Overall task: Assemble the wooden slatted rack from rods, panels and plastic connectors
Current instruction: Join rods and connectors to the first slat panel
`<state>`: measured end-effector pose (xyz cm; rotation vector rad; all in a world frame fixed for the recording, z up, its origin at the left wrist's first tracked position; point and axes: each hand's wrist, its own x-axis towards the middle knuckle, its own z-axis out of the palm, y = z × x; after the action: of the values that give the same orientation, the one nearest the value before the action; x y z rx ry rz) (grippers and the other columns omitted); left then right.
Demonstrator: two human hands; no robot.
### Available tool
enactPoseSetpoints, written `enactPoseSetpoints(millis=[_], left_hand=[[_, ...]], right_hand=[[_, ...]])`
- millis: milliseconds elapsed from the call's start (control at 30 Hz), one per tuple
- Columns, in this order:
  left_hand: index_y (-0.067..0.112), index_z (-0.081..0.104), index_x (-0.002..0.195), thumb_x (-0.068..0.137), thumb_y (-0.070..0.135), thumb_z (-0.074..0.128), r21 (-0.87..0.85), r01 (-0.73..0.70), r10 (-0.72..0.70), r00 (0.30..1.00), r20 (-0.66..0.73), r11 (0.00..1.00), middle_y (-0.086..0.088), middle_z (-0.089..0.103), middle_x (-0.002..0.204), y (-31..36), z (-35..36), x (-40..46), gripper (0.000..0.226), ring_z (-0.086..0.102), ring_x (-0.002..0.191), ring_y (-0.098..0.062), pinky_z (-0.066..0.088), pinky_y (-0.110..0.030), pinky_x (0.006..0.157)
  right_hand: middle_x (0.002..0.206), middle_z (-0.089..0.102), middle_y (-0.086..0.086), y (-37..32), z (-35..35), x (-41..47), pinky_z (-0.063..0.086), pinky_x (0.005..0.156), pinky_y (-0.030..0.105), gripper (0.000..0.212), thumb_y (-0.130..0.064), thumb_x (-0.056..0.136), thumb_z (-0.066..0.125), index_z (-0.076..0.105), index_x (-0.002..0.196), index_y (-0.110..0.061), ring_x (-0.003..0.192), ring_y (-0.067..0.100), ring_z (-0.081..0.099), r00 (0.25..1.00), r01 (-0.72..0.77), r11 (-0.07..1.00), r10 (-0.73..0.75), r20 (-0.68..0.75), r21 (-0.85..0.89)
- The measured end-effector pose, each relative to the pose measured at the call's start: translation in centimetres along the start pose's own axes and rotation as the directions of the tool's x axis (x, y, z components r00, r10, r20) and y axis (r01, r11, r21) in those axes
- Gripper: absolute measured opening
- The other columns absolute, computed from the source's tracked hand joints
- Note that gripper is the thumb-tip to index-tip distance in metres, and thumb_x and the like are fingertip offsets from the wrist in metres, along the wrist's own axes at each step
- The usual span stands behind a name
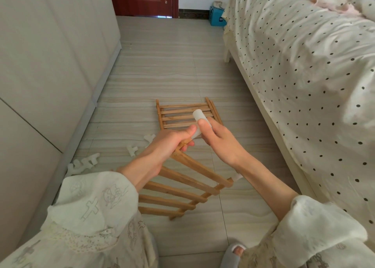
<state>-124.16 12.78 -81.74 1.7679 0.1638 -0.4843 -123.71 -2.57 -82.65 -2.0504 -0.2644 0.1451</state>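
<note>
While a polka-dot bed [304, 75] fills the frame's right side, a slatted panel [186, 115] lies flat mid-floor. Lower centre, the left hand [172, 142] grips the top corner of a second, raised panel [182, 188]. The right hand [219, 138] pinches a white plastic connector [199, 117] against that corner. Spare connectors [83, 163] lie scattered at left.

The scene is lit softly and evenly by diffuse daylight; only faint shadows are cast on the floor [162, 65]. No glare is seen. Straight lines are bowed toward the edges by the wide lens. The bed [304, 65] at the right edge is slightly smeared.
</note>
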Motion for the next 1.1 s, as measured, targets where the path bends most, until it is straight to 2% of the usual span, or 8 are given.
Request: enactPoseSetpoints(millis=[167,300,433,567,667,767,900,1100], left_hand=[[0.018,0.071,0.064,0.074,0.061,0.062,-0.091,-0.086,0.080,0.994,-0.070,0.992,0.007,0.058,0.056,0.4,-1.0,0.2,0.046,0.052,0.060,-0.012,0.035,-0.030,0.070],[0.016,0.065,0.068,0.084,0.054,0.057,-0.422,-0.081,0.058,0.996,-0.068,0.903,0.003,0.053,0.058,0.7,-2.0,0.4,0.041,0.045,0.054,-0.012,0.034,-0.028,0.063],[0.012,0.057,0.087,0.085,0.043,0.052,-0.620,-0.105,0.111,0.993,-0.028,0.777,0.001,0.053,0.069,1.3,-1.7,0.4,0.031,0.047,0.061,-0.010,0.042,-0.021,0.057],[0.009,0.059,0.085,0.090,0.040,0.052,-0.746,-0.052,0.066,0.998,-0.011,0.664,-0.001,0.051,0.071,1.4,-0.9,0.7,0.032,0.050,0.062,-0.012,0.049,-0.024,0.053],[0.012,0.060,0.090,0.094,0.039,0.050,-0.764,-0.059,0.055,0.998,-0.031,0.642,-0.001,0.051,0.076,1.3,-0.3,0.9,0.029,0.051,0.071,-0.013,0.048,-0.027,0.060],[0.015,0.062,0.098,0.095,0.033,0.049,-0.729,-0.082,0.056,0.997,-0.060,0.680,-0.002,0.054,0.083,1.0,-0.1,0.7,0.022,0.053,0.079,-0.014,0.047,-0.027,0.067],[0.018,0.060,0.104,0.094,0.028,0.052,-0.644,-0.132,0.091,0.991,-0.097,0.753,-0.004,0.061,0.097,0.6,-1.1,0.6,0.016,0.058,0.098,-0.020,0.050,-0.034,0.085],[0.017,0.063,0.099,0.093,0.031,0.055,-0.526,-0.086,0.023,0.992,-0.125,0.846,-0.003,0.064,0.100,-0.2,-2.7,0.8,0.018,0.060,0.092,-0.016,0.052,-0.028,0.077]], right_hand=[[0.092,0.061,0.001,0.3,-0.6,0.2,0.042,0.089,0.033,0.031,-0.049,0.095,0.042,0.059,0.095,-0.023,0.088,0.013,0.056,0.993,0.067,0.997,-0.064,-0.104,0.025],[0.125,0.051,-0.006,1.2,-1.0,0.4,0.030,0.103,0.012,0.045,-0.033,0.090,0.050,0.050,0.131,-0.014,0.119,0.004,0.044,0.925,0.204,0.947,-0.269,-0.268,-0.247],[0.115,0.055,-0.005,1.9,0.4,-0.2,0.043,0.097,0.029,0.050,-0.049,0.087,0.048,0.060,0.119,-0.013,0.109,0.008,0.051,0.960,0.159,0.947,-0.214,-0.180,-0.281],[0.112,0.057,-0.004,1.2,2.7,-1.1,0.047,0.088,0.026,0.054,-0.043,0.082,0.067,0.053,0.126,-0.017,0.096,0.008,0.057,0.992,0.056,0.988,-0.071,-0.106,-0.142],[0.107,0.059,-0.006,0.8,3.8,-1.3,0.046,0.082,0.022,0.063,-0.042,0.076,0.073,0.047,0.130,-0.019,0.093,0.010,0.058,0.998,-0.010,0.993,0.002,-0.062,-0.117],[0.094,0.062,-0.003,1.2,4.2,-1.2,0.048,0.075,0.030,0.031,-0.026,0.087,0.065,0.054,0.112,-0.013,0.080,0.017,0.060,0.999,-0.018,0.984,0.010,-0.051,-0.175],[0.068,0.049,-0.014,1.8,3.8,-0.9,0.034,0.061,0.026,0.003,-0.018,0.093,0.056,0.056,0.095,-0.017,0.060,0.005,0.044,0.990,0.064,0.968,-0.091,-0.105,-0.243],[0.109,0.063,-0.005,1.5,2.3,-0.5,0.043,0.077,0.031,0.029,-0.031,0.093,0.054,0.059,0.120,-0.023,0.101,0.019,0.058,0.966,0.062,0.888,-0.168,-0.196,-0.455]])
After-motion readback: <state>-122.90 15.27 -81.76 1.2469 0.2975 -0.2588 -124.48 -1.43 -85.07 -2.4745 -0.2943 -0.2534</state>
